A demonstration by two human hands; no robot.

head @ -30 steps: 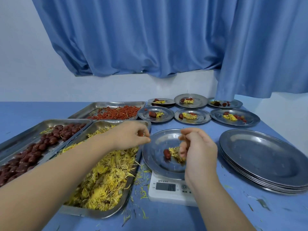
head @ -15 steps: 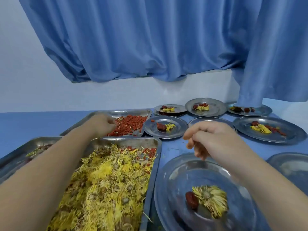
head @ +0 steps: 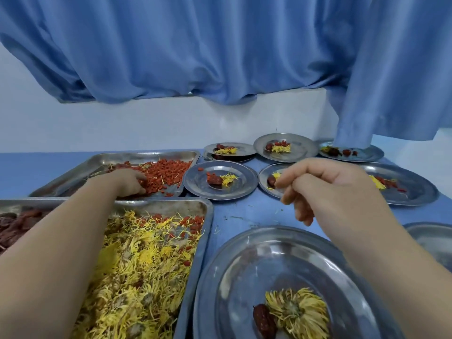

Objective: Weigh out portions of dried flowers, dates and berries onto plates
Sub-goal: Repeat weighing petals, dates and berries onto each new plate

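A steel plate point(head: 244, 270) in the near foreground carries one dark red date point(head: 264, 320) and a clump of yellow dried flowers point(head: 297, 311). My left hand point(head: 130, 181) reaches into the far tray point(head: 146, 156) of red berries point(head: 168, 174), its fingers curled down among them. My right hand point(head: 325, 189) hovers above the table beyond the near plate, fingers loosely curled, with nothing visible in it. A tray of yellow dried flowers point(head: 137, 260) lies under my left forearm. A tray of dates point(head: 14, 226) shows at the left edge.
Several filled plates sit at the back, such as one point(head: 220, 179) beside the berry tray and one point(head: 285, 146) near the wall. A blue curtain point(head: 220, 50) hangs over the far right plates. Part of a plate stack point(head: 433, 241) shows at the right edge.
My left hand moved from above the flower tray forward into the berry tray. My right hand lifted off the near plate. The view came closer and the scale dropped out of sight.
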